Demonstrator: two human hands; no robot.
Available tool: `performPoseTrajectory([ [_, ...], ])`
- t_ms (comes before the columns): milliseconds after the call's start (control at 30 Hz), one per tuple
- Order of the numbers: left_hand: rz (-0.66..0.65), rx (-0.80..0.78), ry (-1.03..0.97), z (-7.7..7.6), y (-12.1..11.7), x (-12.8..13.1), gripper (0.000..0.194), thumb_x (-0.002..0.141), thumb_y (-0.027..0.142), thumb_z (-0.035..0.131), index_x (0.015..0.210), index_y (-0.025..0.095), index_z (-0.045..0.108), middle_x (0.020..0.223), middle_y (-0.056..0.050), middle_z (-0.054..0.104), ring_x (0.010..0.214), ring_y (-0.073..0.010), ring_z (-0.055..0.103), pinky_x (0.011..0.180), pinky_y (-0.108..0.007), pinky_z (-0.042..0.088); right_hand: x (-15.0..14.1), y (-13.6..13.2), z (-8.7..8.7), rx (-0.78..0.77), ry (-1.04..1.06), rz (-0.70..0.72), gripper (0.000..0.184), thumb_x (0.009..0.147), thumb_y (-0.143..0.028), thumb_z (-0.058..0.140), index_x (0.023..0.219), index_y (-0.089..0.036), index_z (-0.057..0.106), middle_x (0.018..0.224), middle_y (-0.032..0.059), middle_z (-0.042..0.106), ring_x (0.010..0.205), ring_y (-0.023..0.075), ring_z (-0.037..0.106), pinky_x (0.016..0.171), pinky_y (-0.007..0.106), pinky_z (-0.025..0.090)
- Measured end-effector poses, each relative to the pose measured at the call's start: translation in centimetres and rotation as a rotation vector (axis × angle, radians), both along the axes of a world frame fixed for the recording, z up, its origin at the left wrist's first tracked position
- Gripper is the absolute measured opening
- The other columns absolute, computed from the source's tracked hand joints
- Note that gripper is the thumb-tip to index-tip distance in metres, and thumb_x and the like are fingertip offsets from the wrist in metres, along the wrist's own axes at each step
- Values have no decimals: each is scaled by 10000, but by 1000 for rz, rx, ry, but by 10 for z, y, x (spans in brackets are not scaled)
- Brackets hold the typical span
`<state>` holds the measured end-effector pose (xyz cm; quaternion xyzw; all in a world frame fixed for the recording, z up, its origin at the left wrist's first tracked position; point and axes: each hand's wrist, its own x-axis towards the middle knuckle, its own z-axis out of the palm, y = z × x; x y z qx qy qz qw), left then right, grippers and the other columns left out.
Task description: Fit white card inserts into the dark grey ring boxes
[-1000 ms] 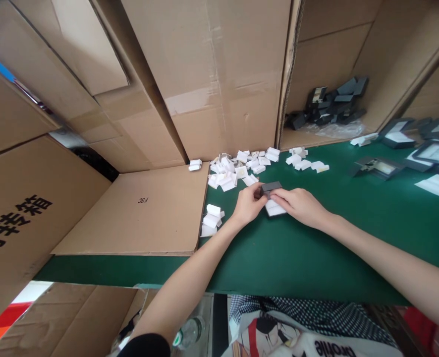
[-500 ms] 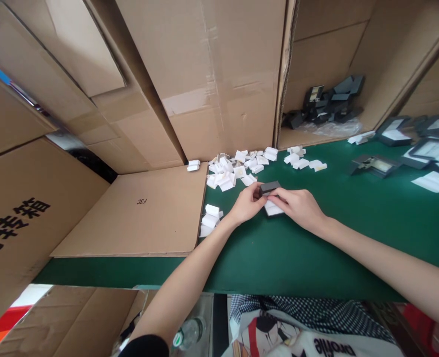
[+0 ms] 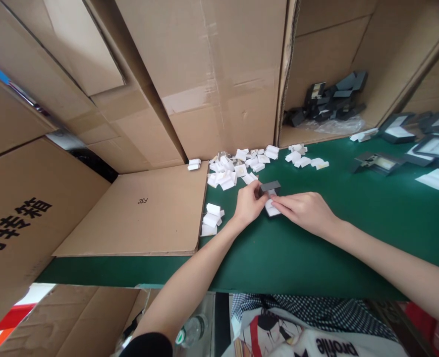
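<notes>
A small dark grey hinged box point(image 3: 270, 187) stands open above the green table, its lid raised and a white insert point(image 3: 272, 208) in its lower half. My left hand point(image 3: 247, 203) is closed around the box's left side, thumb at the front. From the right, my right hand point(image 3: 308, 210) has its fingers pressed together, with the tips on the white insert near the hinge. The fingertips partly cover the inside of the box. Just beyond my left hand lies a pile of folded white card pieces point(image 3: 227, 179).
More white pieces point(image 3: 212, 218) lie beside a flat cardboard sheet point(image 3: 130, 218) on the left. Open grey boxes point(image 3: 379, 162) sit at the right. A carton point(image 3: 327, 136) at the back holds several dark boxes point(image 3: 334, 101). Tall cardboard point(image 3: 227, 74) walls the far edge.
My right hand has drawn slightly right and its fingers have straightened against the white insert. My left hand keeps its hold on the box. The view has shifted a little.
</notes>
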<state>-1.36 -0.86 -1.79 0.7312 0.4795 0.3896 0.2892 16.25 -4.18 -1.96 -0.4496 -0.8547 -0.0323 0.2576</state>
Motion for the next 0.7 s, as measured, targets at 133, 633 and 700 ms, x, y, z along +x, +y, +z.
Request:
performPoseTrajectory([
  [133, -8, 10, 6, 0, 0, 0, 77, 757, 213, 532, 721, 178, 475, 598, 54, 450, 549, -85, 397, 553, -217, 316, 1, 0, -1, 25, -67, -31, 341, 925, -330, 399, 950, -219, 720, 755, 46, 734, 609, 184, 638, 490, 278, 299],
  [633, -12, 25, 2, -1, 2, 1, 72, 733, 179, 525, 713, 177, 455, 587, 62, 422, 539, -79, 375, 542, -202, 301, -9, -1, 7, 82, -3, 90, 185, 925, -210, 420, 905, -161, 597, 878, 67, 671, 761, 184, 597, 626, 295, 414],
  [700, -5, 30, -5, -1, 1, 2, 75, 730, 173, 528, 708, 176, 457, 584, 62, 425, 537, -77, 371, 537, -200, 299, -9, 1, 7, -19, 42, 74, 158, 923, -222, 423, 920, -183, 576, 867, 45, 669, 705, 171, 598, 576, 277, 403],
])
